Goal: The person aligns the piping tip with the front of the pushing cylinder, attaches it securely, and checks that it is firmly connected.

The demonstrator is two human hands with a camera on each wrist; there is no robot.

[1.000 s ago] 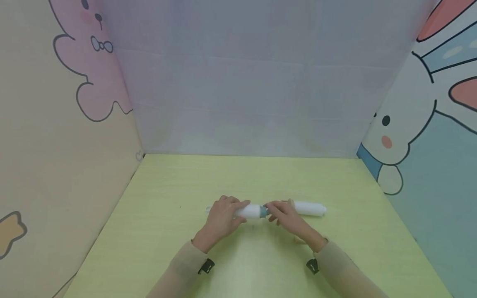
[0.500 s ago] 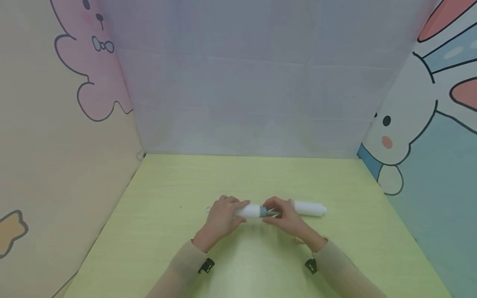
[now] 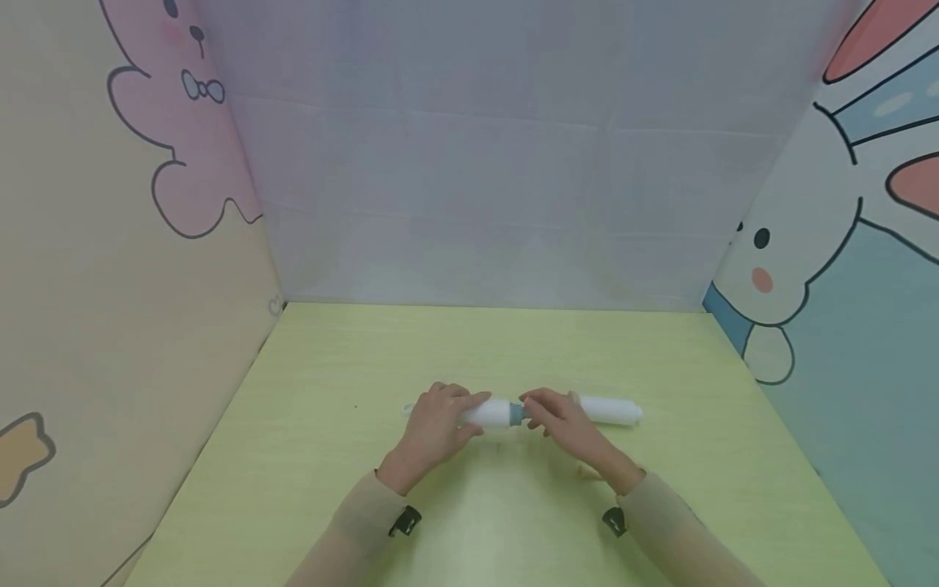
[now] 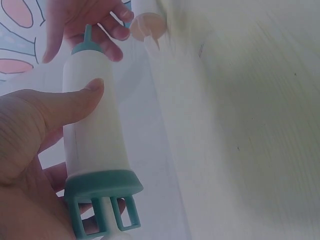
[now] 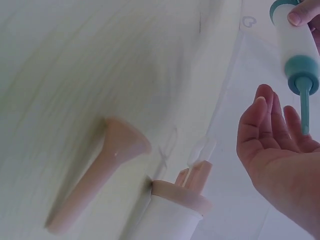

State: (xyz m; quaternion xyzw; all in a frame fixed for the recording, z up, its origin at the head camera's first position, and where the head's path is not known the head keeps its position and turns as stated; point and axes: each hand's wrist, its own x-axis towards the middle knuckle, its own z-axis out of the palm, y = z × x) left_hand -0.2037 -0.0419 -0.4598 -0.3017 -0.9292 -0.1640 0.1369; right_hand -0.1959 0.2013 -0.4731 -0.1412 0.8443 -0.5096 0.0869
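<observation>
My left hand [image 3: 436, 420] grips a white syringe-like tube [image 4: 95, 135], thumb across its front. The tube has a teal slotted collar [image 4: 102, 184] at one end and a teal thin nozzle [image 5: 304, 102] at the other, which points toward my right hand [image 3: 563, 422]. In the right wrist view the right hand is cupped loosely beside the nozzle. In the left wrist view its thumb and fingers stand spread apart around the nozzle's tip, without a pinch. In the head view the fingers partly hide the nozzle.
A second white tube [image 3: 610, 411] with a pink collar [image 5: 182, 196] lies right of my right hand. A loose pink funnel-shaped nozzle [image 5: 100, 175] lies on the table [image 3: 352, 350] close to it, mostly under the right wrist in the head view. Printed walls enclose the table.
My right fingers were at the nozzle, then spread apart along it half a second ago, and are now closer together over it. The left hand and the tube have hardly moved.
</observation>
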